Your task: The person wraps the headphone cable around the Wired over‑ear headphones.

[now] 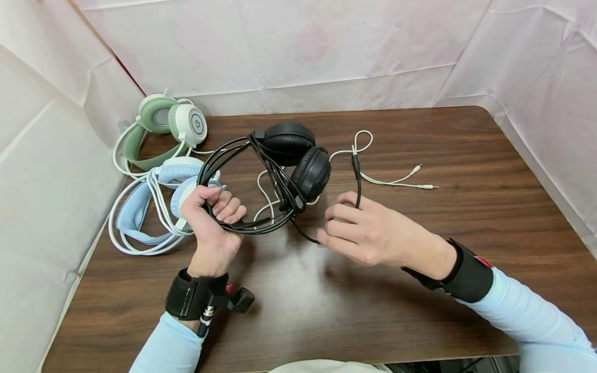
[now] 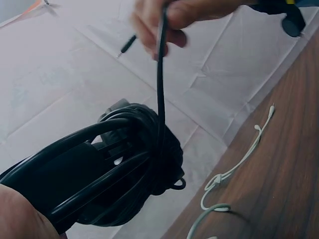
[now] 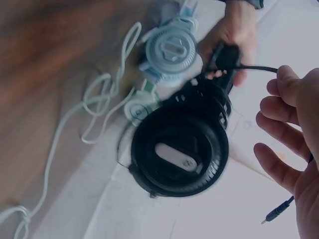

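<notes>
My left hand (image 1: pixel 212 223) grips the headband of a pair of black headphones (image 1: pixel 311 173) and holds it up over the table. Loops of black cable (image 1: pixel 219 165) are wound around the headband and ear cups, and some pass through that same grip. To the right, my right hand (image 1: pixel 368 230) pinches the cable's loose end between thumb and finger. From the headphones, a short stretch of this cable (image 2: pixel 160 94) runs taut to the pinch in the left wrist view. Past the fingers the black plug (image 3: pixel 277 211) sticks out free.
Blue headphones (image 1: pixel 137 207) with a coiled white cable lie at the table's left side, and green headphones (image 1: pixel 188 122) sit behind them in the corner. A knotted white cable with two plugs (image 1: pixel 420 185) stretches across the brown table (image 1: pixel 466 155). White sheeting (image 1: pixel 326 52) surrounds the back and sides.
</notes>
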`<act>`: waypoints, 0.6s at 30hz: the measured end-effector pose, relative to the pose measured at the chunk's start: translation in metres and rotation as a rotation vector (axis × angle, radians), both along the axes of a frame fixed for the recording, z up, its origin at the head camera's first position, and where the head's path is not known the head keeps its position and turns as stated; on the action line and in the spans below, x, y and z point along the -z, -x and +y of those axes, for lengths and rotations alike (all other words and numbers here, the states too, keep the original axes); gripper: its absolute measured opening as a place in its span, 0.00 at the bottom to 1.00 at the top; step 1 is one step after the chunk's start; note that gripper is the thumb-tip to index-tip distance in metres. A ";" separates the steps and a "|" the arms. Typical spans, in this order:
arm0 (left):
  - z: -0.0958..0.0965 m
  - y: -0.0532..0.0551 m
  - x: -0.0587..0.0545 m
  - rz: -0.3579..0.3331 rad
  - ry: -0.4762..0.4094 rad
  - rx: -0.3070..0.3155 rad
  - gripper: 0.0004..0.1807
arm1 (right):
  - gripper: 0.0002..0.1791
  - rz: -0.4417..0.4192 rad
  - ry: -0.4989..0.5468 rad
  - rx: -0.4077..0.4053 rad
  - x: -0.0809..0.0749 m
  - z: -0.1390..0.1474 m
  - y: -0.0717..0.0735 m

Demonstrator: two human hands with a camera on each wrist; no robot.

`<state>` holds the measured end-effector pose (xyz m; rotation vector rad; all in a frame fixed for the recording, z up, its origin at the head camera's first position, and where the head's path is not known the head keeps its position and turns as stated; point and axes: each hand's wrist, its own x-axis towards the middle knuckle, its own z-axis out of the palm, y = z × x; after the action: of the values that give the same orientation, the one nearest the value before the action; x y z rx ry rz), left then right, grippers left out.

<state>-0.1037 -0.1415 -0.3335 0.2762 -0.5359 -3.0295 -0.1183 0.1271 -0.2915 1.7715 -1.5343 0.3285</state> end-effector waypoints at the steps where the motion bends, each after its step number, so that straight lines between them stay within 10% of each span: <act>1: 0.001 0.000 0.001 -0.006 0.010 0.012 0.18 | 0.07 0.004 0.009 -0.004 -0.003 0.000 0.001; 18: 0.008 -0.004 0.012 0.062 0.220 0.304 0.19 | 0.09 -0.150 -0.012 0.029 -0.008 -0.001 0.036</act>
<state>-0.0993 -0.1331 -0.3460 0.0968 -0.9798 -3.2086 -0.1541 0.1266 -0.2836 1.7660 -1.6675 0.4473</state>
